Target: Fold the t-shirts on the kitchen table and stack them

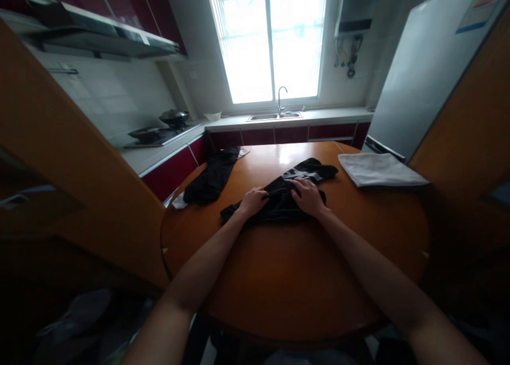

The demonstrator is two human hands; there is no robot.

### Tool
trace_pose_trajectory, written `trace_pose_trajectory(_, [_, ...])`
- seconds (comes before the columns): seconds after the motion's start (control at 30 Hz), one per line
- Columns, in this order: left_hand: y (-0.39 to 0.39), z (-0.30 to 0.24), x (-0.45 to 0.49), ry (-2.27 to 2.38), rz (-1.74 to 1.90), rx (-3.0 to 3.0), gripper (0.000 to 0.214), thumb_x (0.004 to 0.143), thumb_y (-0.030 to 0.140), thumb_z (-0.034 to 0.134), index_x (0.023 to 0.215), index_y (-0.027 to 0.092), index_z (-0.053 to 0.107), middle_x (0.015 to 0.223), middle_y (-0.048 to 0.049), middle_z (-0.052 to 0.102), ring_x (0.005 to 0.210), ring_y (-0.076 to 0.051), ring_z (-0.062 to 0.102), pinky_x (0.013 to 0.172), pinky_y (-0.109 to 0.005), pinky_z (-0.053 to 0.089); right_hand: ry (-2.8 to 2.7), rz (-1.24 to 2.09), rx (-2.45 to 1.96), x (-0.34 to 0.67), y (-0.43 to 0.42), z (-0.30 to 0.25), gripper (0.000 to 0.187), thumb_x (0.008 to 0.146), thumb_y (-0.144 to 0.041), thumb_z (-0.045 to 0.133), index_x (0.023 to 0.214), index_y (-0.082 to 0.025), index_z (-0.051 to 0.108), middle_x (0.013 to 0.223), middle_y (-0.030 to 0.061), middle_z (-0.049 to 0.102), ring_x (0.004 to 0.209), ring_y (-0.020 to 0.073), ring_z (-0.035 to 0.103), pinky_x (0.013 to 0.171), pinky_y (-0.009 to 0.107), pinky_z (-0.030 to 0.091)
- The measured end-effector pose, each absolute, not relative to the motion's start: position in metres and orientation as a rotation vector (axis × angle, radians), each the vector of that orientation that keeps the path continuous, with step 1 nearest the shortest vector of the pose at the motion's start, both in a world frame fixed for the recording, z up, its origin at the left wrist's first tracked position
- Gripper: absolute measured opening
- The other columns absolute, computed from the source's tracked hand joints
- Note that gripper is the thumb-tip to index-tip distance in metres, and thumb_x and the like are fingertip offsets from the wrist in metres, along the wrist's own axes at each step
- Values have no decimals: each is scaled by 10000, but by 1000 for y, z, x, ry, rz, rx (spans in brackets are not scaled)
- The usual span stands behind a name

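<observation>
A crumpled black garment (pixel 281 201) with a grey-and-white printed patch lies in the middle of the round wooden table (pixel 295 280). My left hand (pixel 254 201) is at its left part, fingers curled in against the dark cloth. On the right part rests my right hand (pixel 308 197), its thumb and fingers apart on the fabric near the print. The exact kind of garment cannot be made out. Both forearms reach in from the near edge of the table.
Another black garment (pixel 215 176) with white ends lies at the table's left side. A folded white cloth (pixel 378 168) sits at the right edge. Beyond are a counter with a sink (pixel 274 117), a stove with pans (pixel 174 116), and a fridge (pixel 430 62) at right.
</observation>
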State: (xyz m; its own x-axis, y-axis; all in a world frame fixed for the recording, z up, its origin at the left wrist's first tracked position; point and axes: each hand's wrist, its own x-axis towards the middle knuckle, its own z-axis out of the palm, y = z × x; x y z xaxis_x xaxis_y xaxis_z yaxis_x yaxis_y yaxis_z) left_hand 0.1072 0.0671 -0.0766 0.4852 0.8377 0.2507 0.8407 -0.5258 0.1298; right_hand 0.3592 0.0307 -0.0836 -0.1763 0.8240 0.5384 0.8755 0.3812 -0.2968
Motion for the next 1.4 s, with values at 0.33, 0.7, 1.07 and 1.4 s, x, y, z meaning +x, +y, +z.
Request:
trace_pose_trajectory(0.33, [84, -72, 90, -2062, -715, -2326, 314, 958, 404, 502, 1062, 227, 740, 1051, -99, 755, 1010, -253, 684, 839, -307, 498, -2023, 4, -1835, 364, 33, -86, 245, 922, -337, 605, 1102, -197, 694, 1151, 105, 686, 1113, 262, 603, 946, 376, 408])
trace_pose_trajectory(0.7, [99, -70, 36, -2445, -750, -2017, 291, 909, 400, 544, 990, 211, 750, 1100, -121, 764, 1047, -270, 695, 793, -289, 490, -1606, 76, -2256, 400, 37, -85, 309, 879, -272, 577, 1133, -131, 681, 1210, 197, 640, 1154, 348, 574, 963, 512, 419])
trace_pose_trajectory(1.07, [82, -55, 80, -2152, -968, -2428, 291, 894, 400, 590, 954, 177, 766, 976, -100, 768, 930, -240, 702, 814, -293, 502, -1930, 44, -1523, 346, 13, -63, 250, 980, -279, 472, 951, -193, 705, 1008, 80, 670, 974, 209, 602, 887, 301, 434])
trace_pose_trajectory(1.4, [43, -54, 132, -2234, -2045, -3271, 558, 1007, 537, 392, 1453, 221, 500, 1325, -139, 637, 1086, -189, 680, 929, -324, 553, -1995, 407, -1449, 289, -22, -79, 702, 856, -362, 701, 1493, -195, 459, 1360, 158, 612, 1212, 295, 609, 987, 367, 464])
